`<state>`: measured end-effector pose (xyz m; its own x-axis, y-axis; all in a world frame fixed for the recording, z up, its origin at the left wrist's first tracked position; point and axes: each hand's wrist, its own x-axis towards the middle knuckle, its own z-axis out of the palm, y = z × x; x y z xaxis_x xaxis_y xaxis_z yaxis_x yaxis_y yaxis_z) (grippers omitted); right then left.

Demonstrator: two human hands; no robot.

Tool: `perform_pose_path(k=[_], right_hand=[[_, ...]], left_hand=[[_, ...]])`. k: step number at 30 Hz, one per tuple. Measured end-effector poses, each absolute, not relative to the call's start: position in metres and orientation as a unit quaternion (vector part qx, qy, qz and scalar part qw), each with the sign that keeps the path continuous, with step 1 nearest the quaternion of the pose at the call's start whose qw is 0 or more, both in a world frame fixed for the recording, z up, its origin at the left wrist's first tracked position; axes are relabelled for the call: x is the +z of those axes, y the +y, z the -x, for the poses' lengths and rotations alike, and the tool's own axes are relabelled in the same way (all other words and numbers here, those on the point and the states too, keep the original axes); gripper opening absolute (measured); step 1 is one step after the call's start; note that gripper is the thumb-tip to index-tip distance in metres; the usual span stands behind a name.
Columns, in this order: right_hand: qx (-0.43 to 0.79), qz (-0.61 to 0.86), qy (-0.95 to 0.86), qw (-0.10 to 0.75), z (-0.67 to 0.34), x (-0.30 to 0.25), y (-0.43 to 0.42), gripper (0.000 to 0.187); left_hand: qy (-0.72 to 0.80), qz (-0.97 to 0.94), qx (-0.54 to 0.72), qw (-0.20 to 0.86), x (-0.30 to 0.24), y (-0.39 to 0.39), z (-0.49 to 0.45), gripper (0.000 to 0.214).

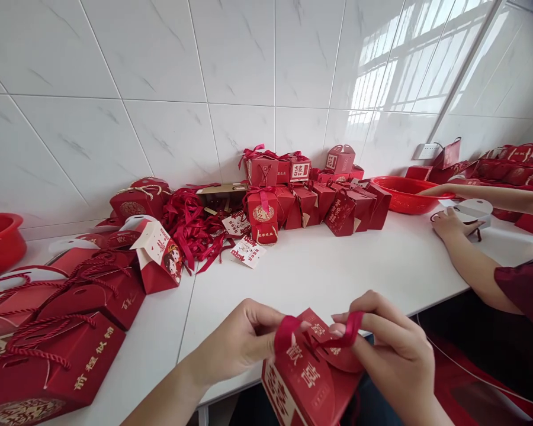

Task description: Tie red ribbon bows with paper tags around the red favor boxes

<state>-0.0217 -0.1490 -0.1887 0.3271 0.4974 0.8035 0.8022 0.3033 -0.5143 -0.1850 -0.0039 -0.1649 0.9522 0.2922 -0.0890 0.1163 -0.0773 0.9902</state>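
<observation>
A red gift box (308, 378) with gold characters is tilted at the table's front edge, between my two hands. A dark red ribbon passes through the slots in its top. My left hand (244, 340) pinches one ribbon end (285, 335), thumb and fingers closed near the box's upper left. On the other side, my right hand (393, 349) has the second ribbon end (352, 330) looped over its fingers and pinched. The underside of the box is out of view.
Corded red boxes (66, 355) crowd the left. A heap of loose ribbons (189, 222) lies behind, beside a row of finished-looking boxes (320, 204). A co-worker's hand (455, 225) handles a white-sided box (473, 210) near a red basin (404, 195) at right.
</observation>
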Motion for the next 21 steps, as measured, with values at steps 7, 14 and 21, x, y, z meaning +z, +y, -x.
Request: perform_pose_path(k=[7,14,21], right_hand=[[0.027,0.591,-0.567,0.573,0.03,-0.191,-0.127,0.021],[0.103,0.608,-0.541,0.572,0.034,-0.196,-0.114,0.024],[0.131,0.652,-0.533,0.524,0.044,-0.191,-0.099,0.018]], left_hand=[[0.184,-0.853,0.204,0.444,-0.169,-0.011,0.182,0.027],[0.173,-0.892,0.255,0.33,-0.182,-0.009,0.179,0.022],[0.159,-0.93,0.273,0.187,-0.194,-0.007,0.175,0.026]])
